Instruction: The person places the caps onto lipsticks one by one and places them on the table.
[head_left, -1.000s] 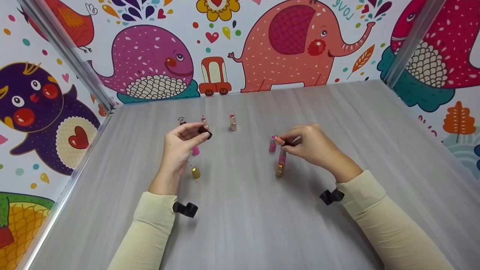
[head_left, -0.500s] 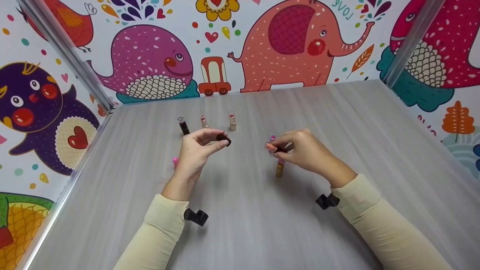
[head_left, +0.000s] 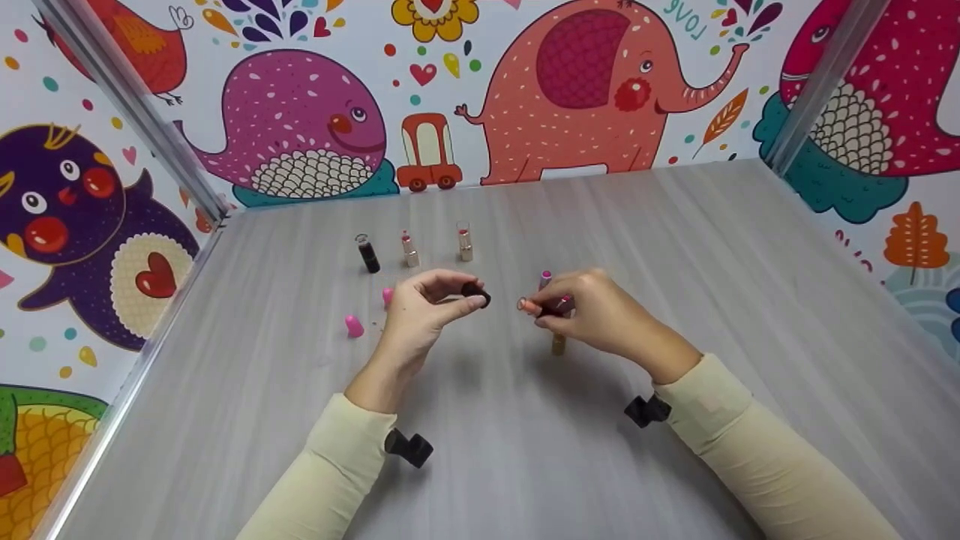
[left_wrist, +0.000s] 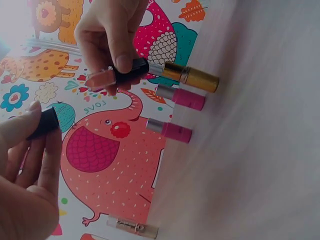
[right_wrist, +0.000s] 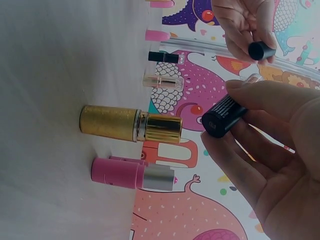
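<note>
Above the table, my left hand [head_left: 412, 322] pinches a small black cap [head_left: 477, 294] between thumb and fingers. In the right wrist view the cap's [right_wrist: 261, 50] open end shows. My right hand [head_left: 596, 311] holds a black lipstick tube [right_wrist: 226, 115] on its side, its peach-coloured top [head_left: 529, 306] pointing toward the cap, a short gap apart. Below and beside my right hand stand a gold lipstick [right_wrist: 110, 122] and two pink tubes [left_wrist: 189, 99] with silver collars, partly hidden in the head view.
A black tube [head_left: 367, 253] and two clear-topped lipsticks [head_left: 409, 249] [head_left: 465, 244] stand at the back of the grey table [head_left: 480, 465]. Two pink caps [head_left: 354, 326] are left of my left hand. Printed walls [head_left: 442, 75] enclose the table's back and sides.
My left hand has moved right and slightly nearer with the black cap, uncovering the back black tube. My right hand has shifted left and slightly nearer with its tube, narrowing the gap.
</note>
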